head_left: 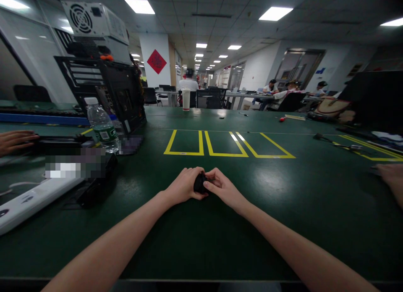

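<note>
A small black object (200,183) rests on the green table (220,224) in front of me, gripped from both sides. My left hand (184,185) curls its fingers around the object's left side. My right hand (222,186) pinches it from the right, fingers closed on it. I cannot make out what the object is. Both forearms stretch forward over the table, just short of three yellow tape rectangles (220,144).
At left stand a water bottle (101,126), an open black computer case (103,88) with a power supply (94,21) on top, and a white power strip (34,199). Other people's hands show at the left edge (14,140) and right edge (392,180). A paper cup (186,100) stands far off.
</note>
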Demonstrator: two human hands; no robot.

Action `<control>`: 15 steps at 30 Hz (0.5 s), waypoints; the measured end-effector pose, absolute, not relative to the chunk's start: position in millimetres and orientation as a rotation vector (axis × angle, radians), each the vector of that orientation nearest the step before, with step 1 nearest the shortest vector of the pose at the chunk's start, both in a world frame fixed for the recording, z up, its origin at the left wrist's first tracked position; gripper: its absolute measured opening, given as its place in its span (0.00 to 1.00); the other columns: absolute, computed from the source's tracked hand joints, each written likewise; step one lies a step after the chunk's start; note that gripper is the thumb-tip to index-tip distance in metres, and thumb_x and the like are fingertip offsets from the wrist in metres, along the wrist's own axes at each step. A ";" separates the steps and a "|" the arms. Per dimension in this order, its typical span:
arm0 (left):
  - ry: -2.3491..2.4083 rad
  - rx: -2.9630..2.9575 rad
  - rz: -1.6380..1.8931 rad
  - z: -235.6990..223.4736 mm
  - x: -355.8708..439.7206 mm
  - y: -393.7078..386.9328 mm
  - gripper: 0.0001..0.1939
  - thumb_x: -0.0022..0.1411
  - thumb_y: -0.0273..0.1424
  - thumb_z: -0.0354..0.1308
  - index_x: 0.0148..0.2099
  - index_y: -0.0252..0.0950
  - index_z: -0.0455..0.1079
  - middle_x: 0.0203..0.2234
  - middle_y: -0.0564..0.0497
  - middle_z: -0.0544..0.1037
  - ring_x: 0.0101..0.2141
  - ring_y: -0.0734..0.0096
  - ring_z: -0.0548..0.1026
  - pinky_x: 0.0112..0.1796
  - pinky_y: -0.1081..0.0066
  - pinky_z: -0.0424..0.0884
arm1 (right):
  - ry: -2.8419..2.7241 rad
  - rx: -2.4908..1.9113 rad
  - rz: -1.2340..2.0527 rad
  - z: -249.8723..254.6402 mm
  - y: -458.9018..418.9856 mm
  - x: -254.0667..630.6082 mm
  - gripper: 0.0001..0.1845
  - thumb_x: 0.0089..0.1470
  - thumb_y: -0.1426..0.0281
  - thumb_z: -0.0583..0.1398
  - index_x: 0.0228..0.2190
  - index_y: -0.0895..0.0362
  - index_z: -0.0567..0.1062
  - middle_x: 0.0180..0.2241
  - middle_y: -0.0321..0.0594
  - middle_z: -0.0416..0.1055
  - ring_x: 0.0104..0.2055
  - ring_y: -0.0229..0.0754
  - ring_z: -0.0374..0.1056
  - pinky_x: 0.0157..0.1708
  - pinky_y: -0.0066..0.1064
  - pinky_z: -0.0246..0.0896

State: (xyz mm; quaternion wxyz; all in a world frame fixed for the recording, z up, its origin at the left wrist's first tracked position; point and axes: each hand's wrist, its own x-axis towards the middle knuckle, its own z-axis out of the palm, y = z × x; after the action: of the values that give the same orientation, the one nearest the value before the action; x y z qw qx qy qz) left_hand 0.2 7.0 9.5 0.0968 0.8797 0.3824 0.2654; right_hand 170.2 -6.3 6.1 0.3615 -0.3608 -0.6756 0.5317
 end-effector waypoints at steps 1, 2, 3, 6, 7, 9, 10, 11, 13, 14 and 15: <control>1.136 2.602 0.783 10.2 0.1 6.3 0.28 0.41 0.37 0.62 0.44 0.36 0.57 0.35 0.50 0.68 0.35 0.65 0.67 0.37 0.66 0.61 | -1.736 -0.945 1.355 4.5 -5.2 169.9 0.12 0.48 0.65 0.55 0.36 0.54 0.62 0.38 0.37 0.62 0.42 0.40 0.62 0.41 0.38 0.60; 1.139 2.597 0.777 10.9 -0.1 5.7 0.28 0.42 0.37 0.62 0.44 0.36 0.57 0.36 0.50 0.68 0.35 0.65 0.67 0.37 0.66 0.62 | -1.733 -0.962 1.344 2.9 -4.2 169.7 0.12 0.47 0.64 0.55 0.36 0.54 0.62 0.38 0.38 0.62 0.42 0.41 0.62 0.41 0.39 0.59; 1.142 2.594 0.769 11.3 -0.2 5.2 0.28 0.42 0.38 0.61 0.45 0.36 0.57 0.36 0.50 0.68 0.35 0.65 0.67 0.37 0.66 0.62 | -1.729 -0.981 1.338 1.7 -3.2 169.7 0.13 0.47 0.64 0.56 0.36 0.54 0.62 0.38 0.38 0.62 0.42 0.41 0.62 0.42 0.39 0.59; 1.150 2.593 0.755 11.1 -0.5 4.9 0.28 0.42 0.38 0.61 0.45 0.36 0.56 0.36 0.50 0.68 0.36 0.64 0.67 0.37 0.66 0.62 | -1.739 -1.015 1.357 0.6 -1.8 170.5 0.15 0.47 0.63 0.56 0.37 0.55 0.63 0.38 0.39 0.63 0.42 0.41 0.62 0.42 0.40 0.58; 1.149 2.596 0.758 10.6 -0.5 5.2 0.28 0.42 0.38 0.61 0.45 0.36 0.57 0.36 0.50 0.68 0.36 0.64 0.67 0.37 0.66 0.62 | -1.746 -1.005 1.376 1.1 -1.9 171.0 0.14 0.47 0.64 0.56 0.37 0.55 0.63 0.38 0.39 0.63 0.42 0.41 0.62 0.42 0.40 0.58; 1.152 2.600 0.764 9.5 -0.3 6.0 0.28 0.41 0.37 0.62 0.44 0.36 0.57 0.36 0.50 0.68 0.35 0.65 0.67 0.37 0.66 0.62 | -1.746 -0.954 1.420 3.1 -2.8 171.7 0.14 0.46 0.65 0.57 0.36 0.55 0.63 0.38 0.38 0.63 0.42 0.41 0.62 0.42 0.39 0.59; 1.158 2.602 0.766 9.2 -0.1 6.3 0.28 0.41 0.37 0.62 0.44 0.35 0.57 0.35 0.50 0.68 0.35 0.64 0.67 0.36 0.66 0.62 | -1.739 -0.923 1.438 4.3 -3.5 171.8 0.14 0.45 0.66 0.58 0.35 0.54 0.63 0.38 0.37 0.63 0.42 0.41 0.63 0.42 0.38 0.59; 1.165 2.603 0.766 9.1 0.0 6.5 0.27 0.41 0.36 0.62 0.43 0.35 0.57 0.35 0.50 0.68 0.35 0.64 0.67 0.36 0.66 0.62 | -1.728 -0.896 1.449 5.5 -4.3 171.8 0.14 0.44 0.67 0.59 0.35 0.54 0.62 0.38 0.36 0.63 0.42 0.40 0.63 0.42 0.38 0.59; 1.164 2.604 0.764 9.5 0.0 6.5 0.27 0.40 0.37 0.62 0.43 0.35 0.58 0.34 0.50 0.68 0.35 0.64 0.68 0.36 0.66 0.62 | -1.711 -0.879 1.443 7.6 -5.7 171.4 0.14 0.44 0.67 0.59 0.35 0.54 0.62 0.38 0.36 0.63 0.41 0.40 0.63 0.42 0.37 0.60; 1.153 2.604 0.765 9.8 -0.1 6.3 0.28 0.41 0.37 0.62 0.43 0.35 0.57 0.34 0.50 0.68 0.35 0.64 0.68 0.36 0.65 0.62 | -1.709 -0.889 1.424 8.3 -6.3 171.0 0.13 0.45 0.66 0.58 0.34 0.54 0.62 0.37 0.36 0.63 0.41 0.40 0.63 0.41 0.36 0.60; 1.137 2.603 0.767 10.1 -0.2 6.2 0.28 0.41 0.38 0.62 0.44 0.36 0.57 0.35 0.50 0.68 0.36 0.63 0.68 0.37 0.65 0.62 | -1.711 -0.905 1.401 8.7 -6.6 170.6 0.12 0.46 0.65 0.57 0.34 0.54 0.63 0.37 0.36 0.63 0.41 0.39 0.63 0.41 0.36 0.60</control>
State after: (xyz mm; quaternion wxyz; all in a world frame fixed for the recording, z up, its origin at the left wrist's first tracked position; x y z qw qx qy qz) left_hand -0.2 6.2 10.1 0.0995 0.8804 0.3844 0.2595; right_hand 170.6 -6.6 8.7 0.3673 -0.3525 -0.6659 0.5453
